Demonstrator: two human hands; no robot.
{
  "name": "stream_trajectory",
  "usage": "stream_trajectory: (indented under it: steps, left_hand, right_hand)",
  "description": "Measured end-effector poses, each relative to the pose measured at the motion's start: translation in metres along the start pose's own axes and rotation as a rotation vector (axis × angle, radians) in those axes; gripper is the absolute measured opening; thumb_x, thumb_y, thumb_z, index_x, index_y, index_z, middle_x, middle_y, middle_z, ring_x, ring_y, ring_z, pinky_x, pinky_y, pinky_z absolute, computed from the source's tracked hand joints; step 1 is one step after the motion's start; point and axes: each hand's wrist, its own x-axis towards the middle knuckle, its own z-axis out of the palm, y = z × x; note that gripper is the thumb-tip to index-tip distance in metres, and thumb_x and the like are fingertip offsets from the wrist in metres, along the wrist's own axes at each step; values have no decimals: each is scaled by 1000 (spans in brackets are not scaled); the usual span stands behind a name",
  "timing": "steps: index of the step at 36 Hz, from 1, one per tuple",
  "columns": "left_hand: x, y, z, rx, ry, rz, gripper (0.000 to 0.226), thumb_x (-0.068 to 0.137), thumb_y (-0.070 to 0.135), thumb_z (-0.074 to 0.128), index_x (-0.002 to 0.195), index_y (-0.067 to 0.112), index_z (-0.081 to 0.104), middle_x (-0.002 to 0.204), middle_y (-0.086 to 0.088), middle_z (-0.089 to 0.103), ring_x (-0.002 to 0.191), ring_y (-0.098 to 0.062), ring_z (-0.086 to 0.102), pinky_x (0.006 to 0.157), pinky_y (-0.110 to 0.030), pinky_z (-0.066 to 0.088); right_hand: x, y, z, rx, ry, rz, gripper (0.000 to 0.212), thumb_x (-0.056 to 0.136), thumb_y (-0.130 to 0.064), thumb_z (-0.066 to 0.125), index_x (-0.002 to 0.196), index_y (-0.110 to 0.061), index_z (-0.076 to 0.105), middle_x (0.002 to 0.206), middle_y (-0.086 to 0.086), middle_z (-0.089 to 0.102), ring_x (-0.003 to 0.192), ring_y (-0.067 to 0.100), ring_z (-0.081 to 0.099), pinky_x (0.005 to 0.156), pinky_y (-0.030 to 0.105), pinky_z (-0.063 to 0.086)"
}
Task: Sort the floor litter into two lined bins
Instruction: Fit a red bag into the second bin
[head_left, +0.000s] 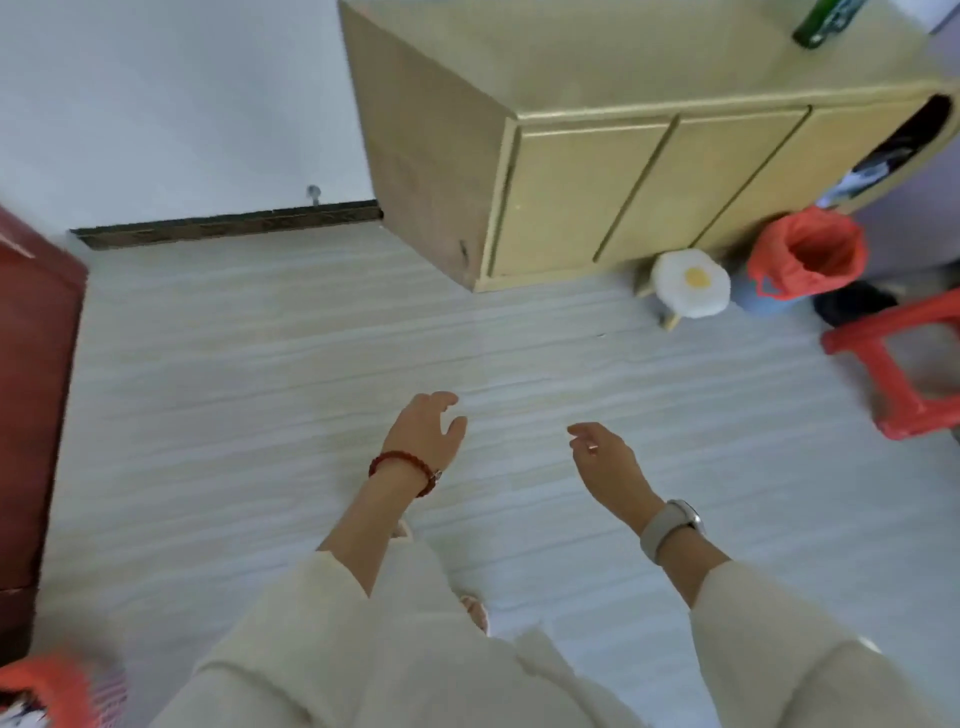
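Observation:
Both of my hands hang over bare pale floor with nothing in them. My left hand (428, 428), with a red bead bracelet at the wrist, has loosely curled fingers. My right hand (605, 457), above a grey watch, is relaxed too. A bin lined with an orange bag (810, 254) stands by the cabinet at the right. A second orange-lined bin (47, 691) shows at the bottom left corner, with something white inside. One tiny speck (601, 335) lies on the floor ahead; I cannot tell what it is.
A yellow wooden cabinet (623, 156) fills the upper middle, a green bottle (826, 18) on top. A small stool with a fried-egg cushion (691, 283) stands before it. A red plastic stool (904, 364) is at the right, dark red furniture (31, 389) at the left.

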Motion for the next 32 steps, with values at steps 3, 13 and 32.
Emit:
stream_trajectory:
  steps: [3, 13, 32]
  left_hand:
    - [29, 52, 33, 73, -104, 70, 38, 93, 28, 49, 129, 16, 48, 132, -5, 48, 118, -20, 49, 101, -31, 40]
    - [178, 228, 133, 241, -331, 261, 37, 93, 27, 49, 128, 15, 49, 130, -6, 49, 116, -20, 51, 96, -31, 42]
    - [423, 623, 336, 405, -492, 522, 32, 91, 20, 50, 123, 14, 52, 128, -8, 51, 111, -25, 54, 93, -30, 42]
  right_hand:
    - [16, 38, -40, 85, 77, 97, 29, 96, -13, 40, 122, -12, 54, 121, 10, 58, 83, 24, 57, 66, 23, 38]
    - [104, 125, -176, 333, 282, 337, 31, 96, -15, 39, 124, -15, 53, 115, 6, 56, 81, 20, 56, 58, 22, 42]
    - [312, 272, -497, 563, 593, 594, 32, 95, -11, 35, 122, -12, 54, 111, 11, 63, 93, 29, 63, 63, 25, 42]
